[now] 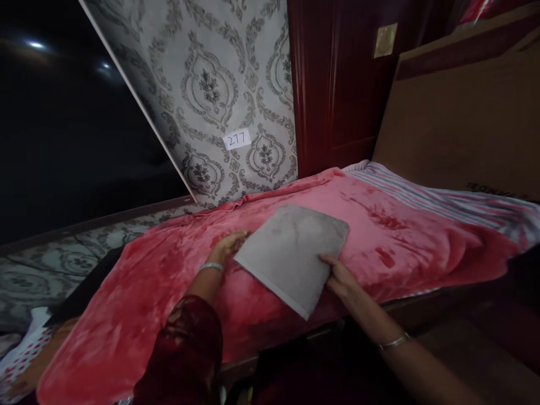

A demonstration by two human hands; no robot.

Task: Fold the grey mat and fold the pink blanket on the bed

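A grey folded cloth (295, 247), flat and roughly square, is tilted over the pink blanket (177, 270). At its right edge my right hand (341, 277) pinches it, thumb on top and the other fingers underneath. My left hand (230, 244) is at the cloth's left edge with curled fingers. Its fingertips meet that edge and are partly hidden there, so the grip shows less plainly than on the right. A bracelet is on each wrist.
The blanket covers a long raised surface against the patterned wall (211, 84). A large dark screen (76, 112) leans in at left. A cardboard box (464, 124) stands at right, beside a striped cloth (426, 188). A paper label (237, 139) reads 277.
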